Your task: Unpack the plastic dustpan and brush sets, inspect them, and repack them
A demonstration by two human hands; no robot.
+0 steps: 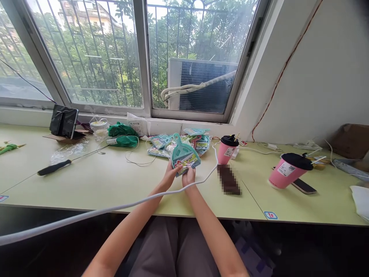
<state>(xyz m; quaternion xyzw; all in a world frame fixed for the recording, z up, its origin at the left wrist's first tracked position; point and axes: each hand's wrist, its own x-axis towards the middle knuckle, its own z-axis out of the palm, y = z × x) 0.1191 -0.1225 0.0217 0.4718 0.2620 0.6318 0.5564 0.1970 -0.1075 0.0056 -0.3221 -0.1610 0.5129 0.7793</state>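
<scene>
A small mint-green dustpan (184, 152) with a printed label is held up over the near part of the table, its handle pointing away from me. My left hand (172, 172) grips its lower left edge with fingers closed. At the lower right edge, my right hand (189, 176) also holds it, fingertips on the label. Just behind lies a pile of similar wrapped mint-green items (161, 141), partly hidden by the dustpan.
A white cable (138, 202) runs across in front of my forearms. To the right stand two pink cups (225, 154) with black lids, near a phone (304, 186). On the left are a black-handled screwdriver (54, 168), green bundles (122, 134) and a propped tablet (63, 121).
</scene>
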